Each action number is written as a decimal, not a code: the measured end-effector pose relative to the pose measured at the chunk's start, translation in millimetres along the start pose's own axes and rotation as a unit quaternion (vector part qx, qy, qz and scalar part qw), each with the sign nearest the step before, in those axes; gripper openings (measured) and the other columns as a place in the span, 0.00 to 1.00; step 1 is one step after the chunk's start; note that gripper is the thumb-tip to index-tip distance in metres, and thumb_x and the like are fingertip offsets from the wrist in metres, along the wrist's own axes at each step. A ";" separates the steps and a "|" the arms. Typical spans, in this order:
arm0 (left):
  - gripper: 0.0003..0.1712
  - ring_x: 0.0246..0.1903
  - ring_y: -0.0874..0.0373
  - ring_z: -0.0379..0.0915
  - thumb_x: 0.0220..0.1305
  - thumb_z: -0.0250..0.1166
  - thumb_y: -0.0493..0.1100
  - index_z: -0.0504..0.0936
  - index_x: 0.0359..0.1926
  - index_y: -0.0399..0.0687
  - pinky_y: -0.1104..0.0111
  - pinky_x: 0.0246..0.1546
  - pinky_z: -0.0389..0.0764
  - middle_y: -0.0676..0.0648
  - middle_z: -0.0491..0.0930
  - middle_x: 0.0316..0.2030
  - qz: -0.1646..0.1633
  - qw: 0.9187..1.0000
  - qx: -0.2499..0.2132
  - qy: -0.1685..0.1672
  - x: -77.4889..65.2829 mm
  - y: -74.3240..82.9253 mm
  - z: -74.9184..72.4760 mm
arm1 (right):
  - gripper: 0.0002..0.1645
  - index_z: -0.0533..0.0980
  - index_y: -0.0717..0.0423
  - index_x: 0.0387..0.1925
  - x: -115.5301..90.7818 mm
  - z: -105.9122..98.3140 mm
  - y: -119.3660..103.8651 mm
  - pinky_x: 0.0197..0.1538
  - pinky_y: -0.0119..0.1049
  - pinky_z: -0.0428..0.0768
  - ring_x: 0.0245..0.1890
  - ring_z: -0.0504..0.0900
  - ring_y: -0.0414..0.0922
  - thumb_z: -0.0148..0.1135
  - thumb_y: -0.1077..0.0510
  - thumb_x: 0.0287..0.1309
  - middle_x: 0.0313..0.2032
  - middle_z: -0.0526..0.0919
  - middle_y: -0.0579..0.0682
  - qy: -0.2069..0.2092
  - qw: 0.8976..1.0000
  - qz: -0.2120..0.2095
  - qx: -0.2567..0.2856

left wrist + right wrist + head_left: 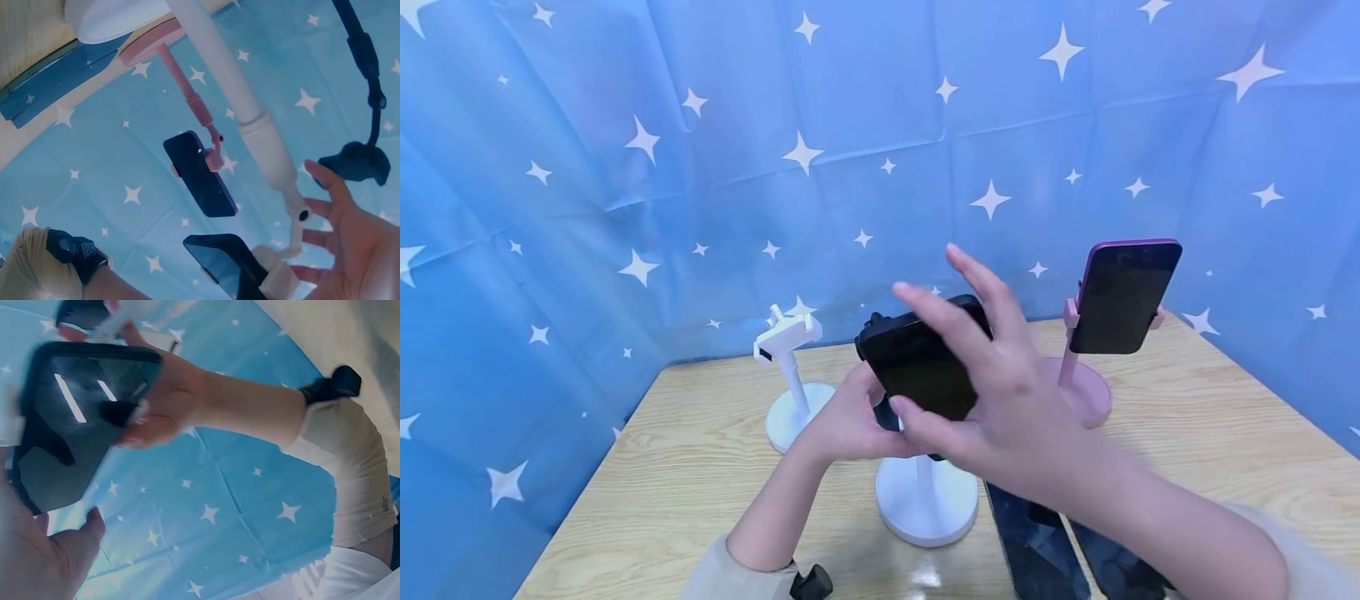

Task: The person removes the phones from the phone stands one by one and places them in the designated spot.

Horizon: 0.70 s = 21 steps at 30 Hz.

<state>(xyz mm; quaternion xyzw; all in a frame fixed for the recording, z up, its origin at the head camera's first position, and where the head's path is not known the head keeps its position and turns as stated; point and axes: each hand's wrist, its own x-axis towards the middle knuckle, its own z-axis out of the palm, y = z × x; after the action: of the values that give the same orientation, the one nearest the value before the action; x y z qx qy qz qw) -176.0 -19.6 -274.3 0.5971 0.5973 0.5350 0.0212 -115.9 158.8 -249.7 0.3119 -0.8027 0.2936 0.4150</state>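
Note:
A dark phone (925, 367) sits tilted in the clamp of a white phone stand (927, 504) at the middle of the table. My left hand (850, 421) is at the phone's left side, its thumb below and fingers behind, gripping the stand's clamp. In the left wrist view, its fingers (322, 237) reach round the white joint and clamp. My right hand (1007, 392) is at the phone's right side with fingers spread and raised. Its thumb lies close to the phone's lower part; in the right wrist view the thumb (84, 540) stands apart from the phone.
A second white stand (790, 333) is behind on the left. A pink stand (1086, 400) holding a purple-edged phone (1123, 296) is on the right. Two dark phones (1037, 542) lie near the front edge. A dark stand (356, 165) shows in the left wrist view. A starry blue curtain (880, 192) hangs behind.

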 end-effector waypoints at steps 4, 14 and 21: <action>0.30 0.36 0.56 0.72 0.43 0.64 0.29 0.67 0.51 0.39 0.65 0.36 0.78 0.41 0.75 0.38 0.021 0.999 0.011 -0.023 4.6 -1.9 -0.1 | 0.38 0.68 0.51 0.58 24.3 -10.4 -65.6 0.54 0.58 0.65 0.63 0.55 0.61 0.68 0.55 0.41 0.65 0.53 0.64 0.045 0.994 -0.044 -0.090; 0.33 0.35 0.56 0.69 0.39 0.65 0.28 0.65 0.51 0.38 0.67 0.37 0.75 0.42 0.73 0.37 0.048 0.997 0.046 -0.032 6.4 -6.5 -1.4 | 0.39 0.65 0.58 0.47 27.6 9.1 -65.3 0.34 0.56 0.76 0.44 0.66 0.69 0.72 0.52 0.31 0.54 0.59 0.71 0.113 0.963 -0.054 -0.240; 0.30 0.33 0.56 0.69 0.37 0.66 0.27 0.67 0.46 0.37 0.67 0.33 0.76 0.40 0.72 0.35 0.017 0.999 0.011 -0.035 3.6 -12.7 -3.1 | 0.37 0.64 0.57 0.46 29.1 10.4 -64.5 0.26 0.50 0.74 0.36 0.65 0.65 0.70 0.54 0.29 0.51 0.59 0.69 0.115 0.960 -0.049 -0.252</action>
<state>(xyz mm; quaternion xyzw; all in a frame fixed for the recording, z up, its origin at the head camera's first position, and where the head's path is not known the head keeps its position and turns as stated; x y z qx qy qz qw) -187.9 -15.3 -279.2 0.6256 0.5920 0.5074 0.0259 -86.2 102.9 -216.3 0.2003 -0.7810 0.0952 0.5838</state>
